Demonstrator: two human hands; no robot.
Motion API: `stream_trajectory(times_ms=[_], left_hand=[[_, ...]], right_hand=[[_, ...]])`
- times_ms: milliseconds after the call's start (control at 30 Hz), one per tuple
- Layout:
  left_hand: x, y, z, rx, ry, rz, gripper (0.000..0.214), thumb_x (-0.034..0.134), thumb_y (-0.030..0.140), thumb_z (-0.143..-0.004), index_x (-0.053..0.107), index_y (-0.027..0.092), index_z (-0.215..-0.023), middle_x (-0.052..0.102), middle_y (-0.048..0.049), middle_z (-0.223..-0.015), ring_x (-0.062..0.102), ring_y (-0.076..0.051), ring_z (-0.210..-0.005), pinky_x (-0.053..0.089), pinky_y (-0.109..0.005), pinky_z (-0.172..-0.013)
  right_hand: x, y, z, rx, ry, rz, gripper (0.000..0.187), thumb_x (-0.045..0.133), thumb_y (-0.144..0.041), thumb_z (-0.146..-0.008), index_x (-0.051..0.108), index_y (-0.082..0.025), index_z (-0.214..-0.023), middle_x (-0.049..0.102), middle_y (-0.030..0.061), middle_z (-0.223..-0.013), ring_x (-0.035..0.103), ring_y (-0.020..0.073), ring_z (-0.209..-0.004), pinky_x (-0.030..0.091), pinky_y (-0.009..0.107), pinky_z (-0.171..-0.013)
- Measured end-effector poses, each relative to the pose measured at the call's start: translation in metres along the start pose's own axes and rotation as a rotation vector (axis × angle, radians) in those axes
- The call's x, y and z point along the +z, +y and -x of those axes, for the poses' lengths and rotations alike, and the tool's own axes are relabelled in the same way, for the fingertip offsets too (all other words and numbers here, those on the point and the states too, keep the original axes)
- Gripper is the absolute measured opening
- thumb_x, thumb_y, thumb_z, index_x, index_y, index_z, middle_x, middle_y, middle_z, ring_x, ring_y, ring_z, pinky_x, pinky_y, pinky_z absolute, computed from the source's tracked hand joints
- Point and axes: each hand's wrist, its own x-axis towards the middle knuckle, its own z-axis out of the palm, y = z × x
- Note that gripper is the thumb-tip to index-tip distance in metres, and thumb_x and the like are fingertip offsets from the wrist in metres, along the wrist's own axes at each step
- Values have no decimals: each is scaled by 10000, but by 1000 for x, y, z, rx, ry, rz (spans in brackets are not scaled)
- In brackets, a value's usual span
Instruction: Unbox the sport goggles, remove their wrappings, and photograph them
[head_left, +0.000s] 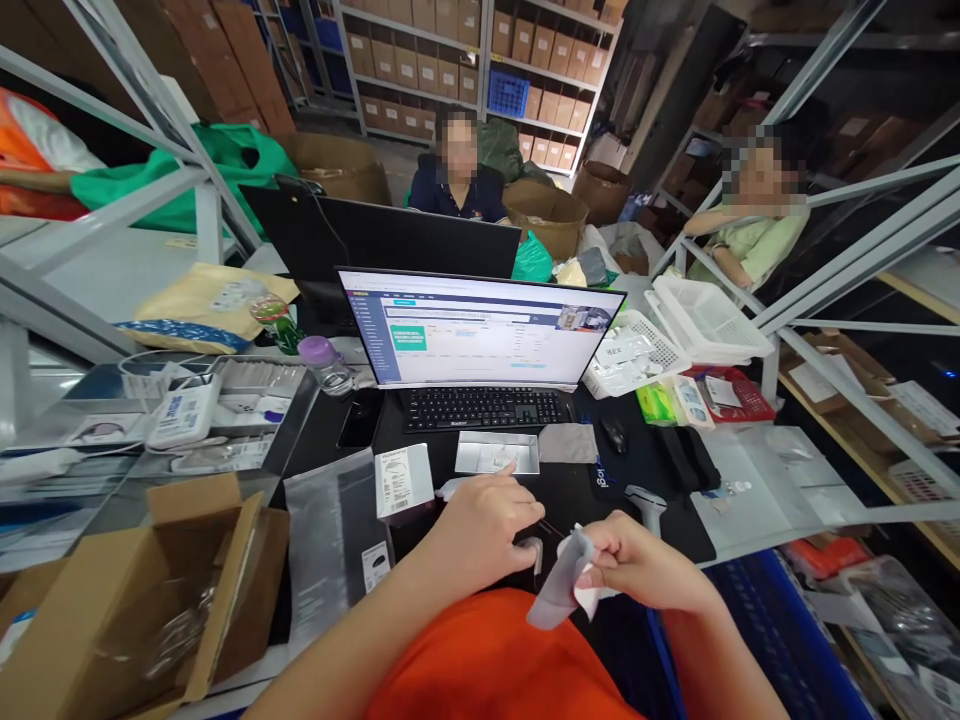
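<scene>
My left hand [491, 522] hovers over the desk just in front of a small open silver-white box [497, 456]. Its index finger stretches toward the box and its thumb stands apart; a pale curved piece [537, 552] lies at the thumb tip. A thin, crumpled grey-white wrapper [561, 588] is pinched in my right hand [626, 562], close to my orange shirt. Left of the open box stands a white printed carton [403, 480]. On the box's right side lies a flat grey pouch [568, 444]. What lies beneath my left palm is hidden.
Behind the box are a keyboard [484, 408] and a lit monitor [480, 335]. A mouse [613, 434] and a handheld scanner [646, 503] lie to the right. At left stand an open cardboard box [127, 600] and a purple-lidded bottle [325, 365]. Two people sit beyond the desk.
</scene>
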Motion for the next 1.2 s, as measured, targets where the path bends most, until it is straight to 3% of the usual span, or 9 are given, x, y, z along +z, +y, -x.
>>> stream_trajectory(times_ms=[133, 200, 367, 467, 633, 833, 1000, 1133, 1200], left_hand=[[12, 2, 1, 181, -42, -169, 163, 588, 133, -818, 635, 197, -675, 630, 3, -628, 612, -162, -615, 485, -438, -1064], [12, -1, 3, 191, -41, -160, 160, 592, 144, -836, 642, 187, -690, 656, -4, -659, 633, -160, -645, 475, -431, -1071], [-2, -13, 6, 69, -68, 16, 152, 617, 128, -762, 707, 219, -844, 746, 29, -824, 682, -141, -736, 440, -407, -1099], [-8, -17, 5, 41, -105, 38, 188, 608, 118, -735, 718, 230, -839, 734, 46, -775, 676, -134, -712, 426, -399, -1109], [-10, -20, 2, 31, -120, 6, 190, 608, 120, -736, 727, 229, -837, 717, 49, -740, 666, -134, -696, 398, -415, -1135], [-4, -11, 1, 125, -103, -122, 95, 621, 151, -798, 701, 202, -795, 686, 32, -707, 634, -143, -682, 421, -422, -1123], [7, -4, -3, 270, -37, -279, 239, 560, 138, -895, 635, 187, -674, 630, 17, -654, 598, -148, -667, 409, -421, -1133], [-3, -17, -3, 182, -45, -121, 76, 633, 180, -851, 706, 199, -853, 728, 23, -799, 662, -148, -786, 390, -408, -1146], [-10, -23, -2, 141, -73, -72, 102, 654, 171, -810, 722, 213, -876, 742, 30, -811, 672, -150, -789, 397, -402, -1137]], right_hand=[[22, -6, -19, -39, 247, 177, 415, 632, -235, -883, 306, -208, -629, 264, -67, -625, 243, 103, -597, 179, 256, -528], [26, -2, -22, -52, 284, 181, 383, 601, -237, -901, 315, -209, -648, 268, -66, -629, 245, 106, -606, 188, 251, -536], [8, 16, -4, -16, -37, 39, 367, 676, -409, -884, 494, -185, -658, 277, -74, -594, 221, 96, -569, 175, 247, -507], [-1, 20, 4, -21, -76, 51, 405, 724, -394, -854, 485, -179, -608, 267, -83, -557, 214, 87, -547, 163, 254, -497], [2, 13, 3, -64, 97, 104, 537, 748, -207, -787, 261, -209, -563, 287, -92, -540, 243, 74, -523, 184, 245, -484], [18, 2, -7, -17, 270, 155, 463, 696, -116, -749, 279, -214, -573, 336, -86, -537, 289, 80, -519, 202, 240, -482], [31, -7, -25, -82, 473, 336, 470, 645, -166, -822, 246, -205, -578, 247, -83, -535, 233, 92, -535, 174, 262, -504], [20, 5, -19, -122, 330, 204, 519, 669, -307, -866, 251, -213, -574, 294, -82, -530, 250, 88, -520, 189, 257, -499], [14, 11, -12, -115, 240, 143, 554, 692, -340, -844, 236, -217, -555, 311, -81, -512, 257, 85, -505, 186, 256, -488]])
